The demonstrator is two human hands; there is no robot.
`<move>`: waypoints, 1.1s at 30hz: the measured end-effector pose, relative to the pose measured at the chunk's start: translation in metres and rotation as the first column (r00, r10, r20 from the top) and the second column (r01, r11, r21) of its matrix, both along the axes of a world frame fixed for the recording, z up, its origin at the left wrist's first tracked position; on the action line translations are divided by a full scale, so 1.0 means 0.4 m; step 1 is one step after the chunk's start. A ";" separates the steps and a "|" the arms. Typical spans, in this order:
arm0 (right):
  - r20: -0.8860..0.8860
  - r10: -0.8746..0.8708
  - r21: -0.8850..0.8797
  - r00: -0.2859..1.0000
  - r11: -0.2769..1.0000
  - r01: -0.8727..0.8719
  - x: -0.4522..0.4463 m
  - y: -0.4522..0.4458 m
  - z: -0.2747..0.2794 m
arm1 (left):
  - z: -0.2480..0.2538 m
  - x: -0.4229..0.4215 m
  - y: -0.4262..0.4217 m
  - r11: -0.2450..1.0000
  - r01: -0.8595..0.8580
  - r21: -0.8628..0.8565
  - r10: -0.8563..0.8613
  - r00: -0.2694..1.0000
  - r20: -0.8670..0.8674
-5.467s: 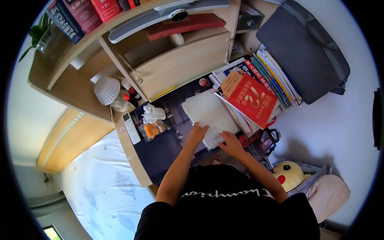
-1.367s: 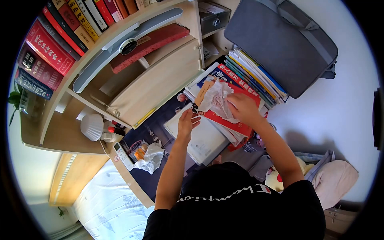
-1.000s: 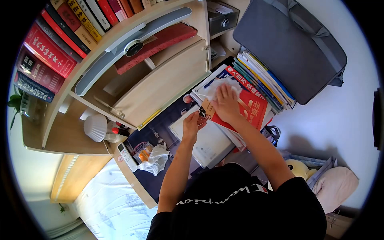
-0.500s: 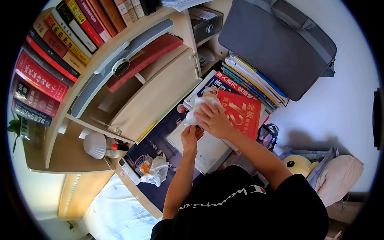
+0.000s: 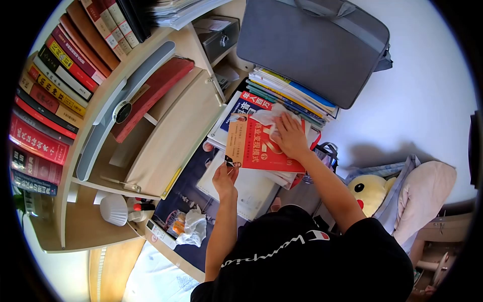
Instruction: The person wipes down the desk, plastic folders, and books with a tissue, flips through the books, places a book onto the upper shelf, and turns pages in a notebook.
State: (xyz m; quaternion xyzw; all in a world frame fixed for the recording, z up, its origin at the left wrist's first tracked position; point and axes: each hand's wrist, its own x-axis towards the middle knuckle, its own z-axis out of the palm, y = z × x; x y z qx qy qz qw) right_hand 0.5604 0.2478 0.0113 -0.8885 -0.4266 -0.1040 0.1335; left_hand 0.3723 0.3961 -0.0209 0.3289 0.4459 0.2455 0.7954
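A red book (image 5: 259,148) with Chinese lettering and an orange strip lies at a slant over other books on the desk. Its lower left corner is pinched by my left hand (image 5: 225,180). Over the upper right part of the cover, my right hand (image 5: 290,136) presses a white tissue (image 5: 266,117), fingers stretched across it. The tissue and hand hide part of the cover. Beneath the red book is a blue-and-red book (image 5: 250,103), and a pale, flat notebook-like item (image 5: 241,194) lies nearer to me.
Stacked books and magazines (image 5: 292,93) stand behind, beside a grey laptop bag (image 5: 312,50). To the left are a shelf with a lamp bar (image 5: 121,113), a fold-down panel (image 5: 171,136), a white remote (image 5: 160,234) and crumpled white plastic (image 5: 193,229). A yellow plush toy (image 5: 370,191) sits right.
The red book has turned and shows more of its cover. My right hand and the tissue have moved across it, away from my left hand. The camera view has shifted.
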 end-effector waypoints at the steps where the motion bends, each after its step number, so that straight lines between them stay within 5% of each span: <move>1: -0.024 -0.031 -0.001 0.999 1.000 0.031 -0.008 -0.034 0.005 | 0.002 -0.001 0.001 1.000 -0.009 0.003 0.009 1.000 0.014; 12: -0.017 -0.239 0.060 0.971 0.969 0.240 -0.175 -0.122 -0.005 | 0.013 -0.011 0.022 0.990 0.129 0.054 -0.132 0.990 0.048; 15: 0.024 -0.169 0.066 0.985 0.984 0.167 -0.192 -0.082 -0.010 | 0.034 -0.012 0.049 0.971 0.223 0.084 -0.226 0.973 0.038; 17: -0.113 0.057 0.077 0.992 0.996 -0.048 -0.221 -0.023 -0.013 | 0.042 -0.004 0.085 0.963 0.269 0.004 -0.269 0.963 0.013; 19: -0.091 0.118 0.095 0.989 0.989 -0.109 -0.280 0.034 -0.009 | 0.080 0.010 0.099 0.877 0.464 0.124 -0.459 0.886 -0.071; 21: -0.075 0.189 0.109 0.979 0.977 -0.181 -0.318 0.033 0.003 | 0.094 0.005 0.096 0.884 0.452 0.120 -0.445 0.892 -0.083; 23: -0.093 0.341 0.150 0.936 0.934 -0.325 -0.329 -0.003 0.031 | 0.081 -0.003 0.111 0.727 0.647 0.231 -0.609 0.762 -0.219; 28: -0.055 0.321 0.064 0.945 0.946 -0.318 -0.293 -0.164 0.029 | 0.054 -0.027 0.091 0.788 0.589 0.181 -0.576 0.808 -0.123; 33: -0.117 0.073 0.193 0.991 0.980 -0.049 -0.261 -0.207 0.012 | 0.050 -0.091 0.023 0.876 0.473 0.098 -0.474 0.881 -0.017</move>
